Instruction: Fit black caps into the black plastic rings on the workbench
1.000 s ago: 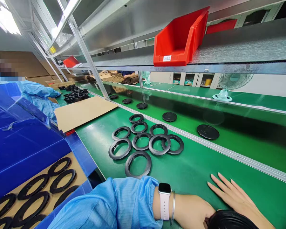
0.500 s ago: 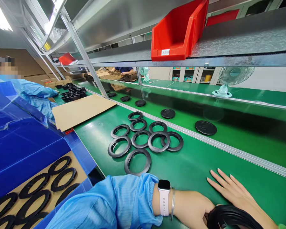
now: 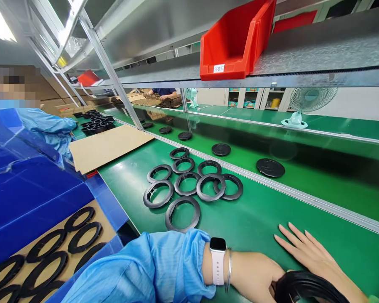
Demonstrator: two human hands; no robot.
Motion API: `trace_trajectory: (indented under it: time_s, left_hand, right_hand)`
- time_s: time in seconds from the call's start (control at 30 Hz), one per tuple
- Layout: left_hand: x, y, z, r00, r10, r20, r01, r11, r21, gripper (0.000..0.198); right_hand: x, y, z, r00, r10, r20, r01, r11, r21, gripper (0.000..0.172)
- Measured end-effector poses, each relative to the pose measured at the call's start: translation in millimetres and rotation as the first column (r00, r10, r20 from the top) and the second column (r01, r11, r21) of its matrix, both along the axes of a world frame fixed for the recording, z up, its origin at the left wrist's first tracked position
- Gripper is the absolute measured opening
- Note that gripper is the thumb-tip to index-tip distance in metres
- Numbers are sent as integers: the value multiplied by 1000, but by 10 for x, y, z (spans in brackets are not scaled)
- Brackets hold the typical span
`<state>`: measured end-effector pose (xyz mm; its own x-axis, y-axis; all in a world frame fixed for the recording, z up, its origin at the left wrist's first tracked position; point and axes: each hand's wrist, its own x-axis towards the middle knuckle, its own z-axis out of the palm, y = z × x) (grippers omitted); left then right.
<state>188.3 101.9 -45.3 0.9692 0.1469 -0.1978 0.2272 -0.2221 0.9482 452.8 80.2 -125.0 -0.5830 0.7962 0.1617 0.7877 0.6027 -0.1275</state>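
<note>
fingers, left hand (image 3: 259, 280): curled onto the rim of the black ring stack (image 3: 306, 288) at the bottom edge of the frame; fingertips (image 3: 276, 288) hidden behind the stack, so can't tell how tight the hold is.
fingers, right hand (image 3: 316, 259): spread out straight, flat on the green surface (image 3: 265, 219), palm side against the far edge of the stack; nothing gripped.
ring stack: near right, bottom edge, partly cut off by the frame, between the two hands.
left wrist: white smartwatch (image 3: 217, 261) and thin bangle (image 3: 229, 269), blue sleeve (image 3: 158, 269) bunched up behind them.
loose rings (image 3: 189, 185): eight black open rings lying flat mid-surface, left of centre, far side of the sleeve; several touch, two on the right overlap.
conveyor (image 3: 318, 176): green belt beyond the metal rail, black discs (image 3: 270, 167) spaced along it, running far left.
blue box (image 3: 34, 189): near left, flaps open, more black rings (image 3: 82, 231) laid on a cardboard layer inside.
cardboard sheet (image 3: 109, 145): flat on the surface, far side of the box.
co-worker: blue sleeve (image 3: 47, 124) at far left, beside a pile of black parts (image 3: 96, 122).
shelf above: red bin (image 3: 236, 42) with a white label.
far right: small fan (image 3: 303, 105) standing behind the belt.
</note>
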Motion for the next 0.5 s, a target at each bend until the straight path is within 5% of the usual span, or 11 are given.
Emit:
trace_trajectory:
  time_s: [0.27, 0.5]
  left_hand:
    - [-2, -1, -8, 1000, 8, 8, -8, 1000, -27, 30]
    - [56, 17, -98, 999, -49, -19, 50, 996, 78, 29]
  right_hand:
    - [-33, -9, 120, 996, 28, 79, -31, 999, 31, 69]
    - [46, -2, -64, 997, 31, 69, -35, 998, 55, 76]
